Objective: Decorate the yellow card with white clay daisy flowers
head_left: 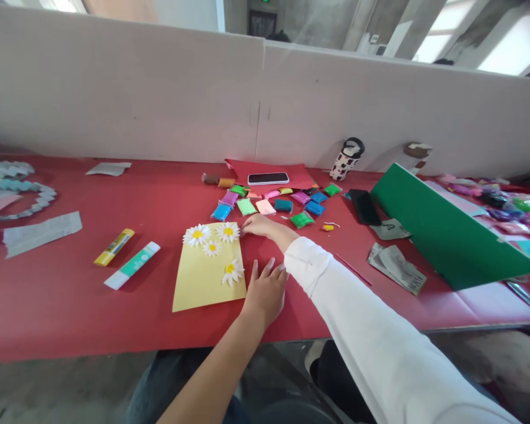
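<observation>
A pale yellow card (198, 277) lies on the red table with several white daisies on it, flat-petalled with yellow centres. My right hand (262, 227), its white sleeve folded at the wrist, is at the card's upper right corner, fingertips together by the petals of the upper right daisy (228, 232). What those fingertips pinch, if anything, is too small to make out. Beside the card's lower right edge my left hand (265, 292) rests with fingers stretched out, near the lower daisy (232, 271). Its palm is hidden.
Several coloured clay packets (284, 205) lie behind the hands, with a white-framed phone (268, 178) beyond. Two glue sticks (132, 265) (115, 247) are at left. A green board (450, 229) leans at right near a black phone (364, 207). A patterned bottle (342, 162) stands by the white partition (159, 88).
</observation>
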Tool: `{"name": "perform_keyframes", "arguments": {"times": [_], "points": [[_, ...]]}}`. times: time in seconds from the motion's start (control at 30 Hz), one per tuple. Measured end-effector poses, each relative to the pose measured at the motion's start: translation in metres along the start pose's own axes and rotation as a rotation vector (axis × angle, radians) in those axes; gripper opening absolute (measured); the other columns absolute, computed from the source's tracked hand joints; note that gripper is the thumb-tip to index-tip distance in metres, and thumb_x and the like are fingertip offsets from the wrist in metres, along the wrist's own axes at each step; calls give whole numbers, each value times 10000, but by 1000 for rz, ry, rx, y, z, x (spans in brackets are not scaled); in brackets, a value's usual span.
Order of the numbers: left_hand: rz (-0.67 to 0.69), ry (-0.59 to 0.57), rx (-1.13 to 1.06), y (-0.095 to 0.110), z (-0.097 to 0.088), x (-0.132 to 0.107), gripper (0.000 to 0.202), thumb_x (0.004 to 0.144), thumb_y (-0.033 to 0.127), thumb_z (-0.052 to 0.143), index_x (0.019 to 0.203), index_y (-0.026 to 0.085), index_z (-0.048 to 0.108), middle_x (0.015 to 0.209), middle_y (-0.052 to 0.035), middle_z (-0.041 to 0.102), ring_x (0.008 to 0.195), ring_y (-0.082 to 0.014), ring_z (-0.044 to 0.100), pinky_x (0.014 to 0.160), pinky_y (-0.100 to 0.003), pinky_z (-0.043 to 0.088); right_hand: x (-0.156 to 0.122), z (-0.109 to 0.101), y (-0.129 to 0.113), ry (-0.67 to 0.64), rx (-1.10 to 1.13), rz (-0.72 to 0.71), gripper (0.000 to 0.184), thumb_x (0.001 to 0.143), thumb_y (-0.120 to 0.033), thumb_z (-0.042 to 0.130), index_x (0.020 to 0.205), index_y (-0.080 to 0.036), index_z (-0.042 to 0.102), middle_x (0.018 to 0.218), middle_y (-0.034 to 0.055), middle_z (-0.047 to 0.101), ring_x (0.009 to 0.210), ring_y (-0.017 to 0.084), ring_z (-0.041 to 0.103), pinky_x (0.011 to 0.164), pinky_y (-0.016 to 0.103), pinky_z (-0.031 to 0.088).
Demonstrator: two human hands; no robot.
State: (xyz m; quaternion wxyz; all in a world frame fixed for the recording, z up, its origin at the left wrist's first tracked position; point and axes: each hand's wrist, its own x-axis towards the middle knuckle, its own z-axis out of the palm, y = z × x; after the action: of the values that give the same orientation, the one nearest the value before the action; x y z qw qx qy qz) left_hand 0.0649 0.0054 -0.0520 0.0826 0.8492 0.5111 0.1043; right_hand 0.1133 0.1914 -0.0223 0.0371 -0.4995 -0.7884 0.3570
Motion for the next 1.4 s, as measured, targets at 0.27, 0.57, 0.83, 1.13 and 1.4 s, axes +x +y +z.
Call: {"name": "perform_keyframes", "arguments": {"times": [0.27,0.57,0.83,1.13,1.4], "points": [[-13,-25,13,3,-4,1,466,901,55,367,1312,185,545,1387,-82,575,1401,-271,381,1150,-635,249,-2,-9,-6,28,-47,155,323,935,-363,580,1191,-167,583,1203,79,609,1023,212,624,867,416,544],[18,84,9,0,3,5,424,924,82,410,1317,160,549,1388,-65,577,1364,-270,437,1143,-438,357,-31,-46,26,210,21,157,335,932,-367,583,1198,-163,580,1208,76,605,1029,221,623,867,419,544],[-194,205,-1,1,-10,17,521,920,338,566,1383,140,429,972,-124,746,966,-250,705,903,-362,515,-84,-35,41,457,172,15,280,913,-219,520,1172,-156,606,1073,60,688,946,172,644,818,294,497],[-403,220,-151,8,-26,15,582,897,282,567,1425,182,343,847,-86,747,791,-280,733,631,-308,506,-173,32,45,451,347,-267,259,871,-340,578,1100,-254,665,1069,46,718,909,196,661,818,334,491],[-192,251,-640,13,-16,12,573,841,165,534,1388,232,378,1119,-68,705,991,-219,697,810,-336,550,-175,50,69,714,517,-231,212,836,-335,573,993,-196,602,885,50,681,777,170,629,763,317,505]]}}
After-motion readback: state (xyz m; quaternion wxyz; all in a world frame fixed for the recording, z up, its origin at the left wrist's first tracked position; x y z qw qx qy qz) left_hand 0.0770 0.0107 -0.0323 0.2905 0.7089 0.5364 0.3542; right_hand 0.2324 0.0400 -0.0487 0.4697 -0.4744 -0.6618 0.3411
